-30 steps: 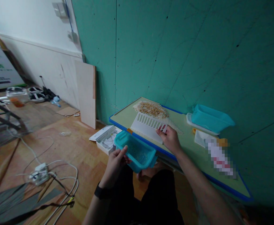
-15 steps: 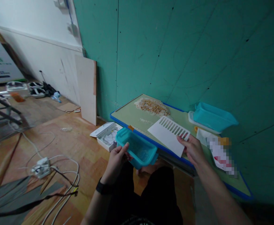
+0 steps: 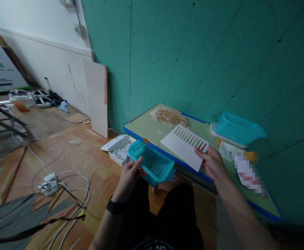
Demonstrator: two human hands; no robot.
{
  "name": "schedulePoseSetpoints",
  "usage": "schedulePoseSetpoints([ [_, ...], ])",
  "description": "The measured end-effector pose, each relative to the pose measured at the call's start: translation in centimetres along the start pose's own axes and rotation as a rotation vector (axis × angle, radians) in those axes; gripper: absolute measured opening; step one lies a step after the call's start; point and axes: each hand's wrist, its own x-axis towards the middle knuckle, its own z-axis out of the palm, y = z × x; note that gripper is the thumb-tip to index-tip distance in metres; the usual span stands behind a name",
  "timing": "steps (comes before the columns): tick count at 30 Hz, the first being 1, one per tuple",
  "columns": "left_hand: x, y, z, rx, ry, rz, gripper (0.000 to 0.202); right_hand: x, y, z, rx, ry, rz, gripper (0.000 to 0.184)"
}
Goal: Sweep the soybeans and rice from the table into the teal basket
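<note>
My left hand [image 3: 131, 171] grips the near rim of a teal plastic container [image 3: 149, 177], thumb on top, at the front edge of the folding table [image 3: 138, 122]. Pale fine grains show in the container's bottom. In my right hand [image 3: 212, 162] is a flat white slotted scoop [image 3: 180, 148], held by its right side. A row of slots runs along its far side, and its plain part points towards the container. Beyond it a pile of yellow beans [image 3: 171, 118] lies amid pale grains on the tabletop.
Another teal container [image 3: 240, 129] stands tilted on a white tray [image 3: 214, 131] at the table's right, near a pixelated packet [image 3: 247, 173]. An open white box [image 3: 119, 152] sits left of the table. A power strip [image 3: 49, 184] with cables lies on the floor. The green wall [image 3: 167, 52] rises behind.
The white slotted scoop has shifted slightly left with my right hand. My left hand keeps its hold on the container. The pale grains in the container show more clearly now.
</note>
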Motion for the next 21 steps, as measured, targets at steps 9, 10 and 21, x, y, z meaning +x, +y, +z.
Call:
schedulePoseSetpoints([
  [9,0.0,0.5,-0.3,-0.010,0.018,0.018,0.051,1.5,0.8,1.4,-0.021,-0.060,-0.018,0.047],
  [10,0.0,0.4,-0.4,-0.012,0.019,0.018,0.051,1.3,0.7,1.7,-0.013,-0.075,-0.008,0.047],
  [21,0.1,0.2,-1.3,-0.009,0.016,0.046,0.049,1.9,0.5,2.7,0.032,-0.038,-0.047,0.049],
])
